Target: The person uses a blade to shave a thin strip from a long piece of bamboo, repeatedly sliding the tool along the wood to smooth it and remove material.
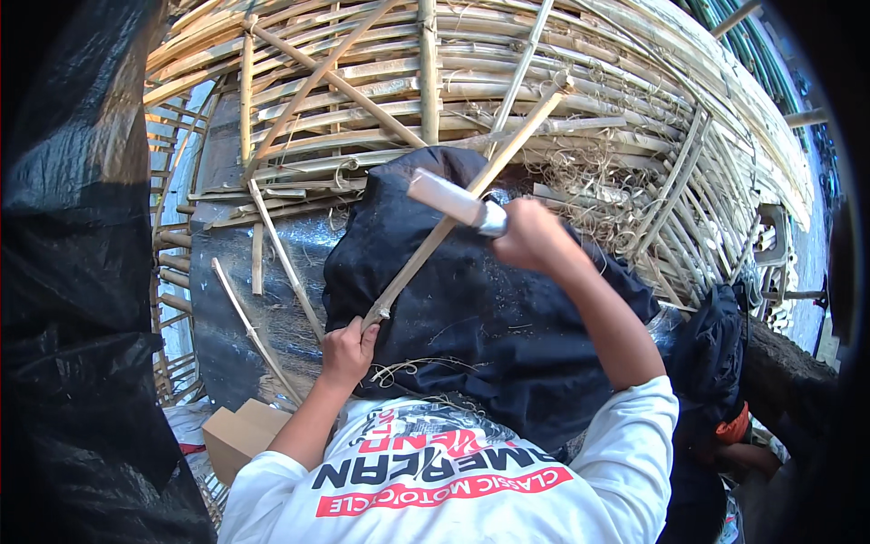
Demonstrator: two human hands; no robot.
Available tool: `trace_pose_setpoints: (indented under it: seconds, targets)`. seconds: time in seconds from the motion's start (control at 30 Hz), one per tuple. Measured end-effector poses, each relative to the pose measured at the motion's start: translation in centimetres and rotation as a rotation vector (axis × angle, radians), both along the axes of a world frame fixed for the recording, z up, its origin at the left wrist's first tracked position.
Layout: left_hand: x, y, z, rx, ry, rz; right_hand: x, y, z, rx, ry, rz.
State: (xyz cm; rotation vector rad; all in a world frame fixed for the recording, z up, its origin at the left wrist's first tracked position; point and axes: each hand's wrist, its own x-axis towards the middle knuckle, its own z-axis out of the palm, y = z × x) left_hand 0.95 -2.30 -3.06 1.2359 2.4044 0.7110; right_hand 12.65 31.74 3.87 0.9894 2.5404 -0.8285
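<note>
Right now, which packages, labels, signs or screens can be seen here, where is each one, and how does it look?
Cardboard box: lower left, beside the left forearm; plain brown, boxy, no print visible.
Printed shirt graphic: on the white shirt at the bottom centre; red band and dark blue lettering.
No signs or screens are visible.

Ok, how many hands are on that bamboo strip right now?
1. The left hand grips the bamboo strip at its lower end. The right hand is beside the strip, holding a knife whose blade lies against it.
</note>
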Motion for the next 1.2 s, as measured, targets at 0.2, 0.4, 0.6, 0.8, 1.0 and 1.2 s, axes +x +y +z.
trace_pose_setpoints:
  seconds: [0.2, 0.4, 0.6, 0.8, 1.0, 1.2]
  targets:
    - [0.5, 0.5, 0.6, 0.014, 0.079, 0.044, 0.5, 6.6, -1.6, -0.216, 0.124, -0.472]
    - [0.2, 1.0, 0.9, -0.004, 0.103, 0.0, 2.8, 9.2, 0.8, -0.151, 0.278, -0.471]
    - [0.4, 0.7, 0.2, 0.018, 0.066, 0.033, 1.0, -0.7, 0.3, -0.165, 0.245, 0.053]
    - [-0.9, 0.8, 0.0, 0.067, -0.104, -0.037, 3.4, -2.0, 0.6, 0.004, 0.336, 0.006]
    - [-1.1, 0.8, 0.1, 0.036, -0.147, -0.014, 4.7, -3.4, 1.2, 0.278, 0.546, 0.092]
    - [-1.1, 0.9, -0.1, 0.044, -0.091, -0.014, 5.6, 1.4, -1.5, 0.324, 0.358, -0.046]
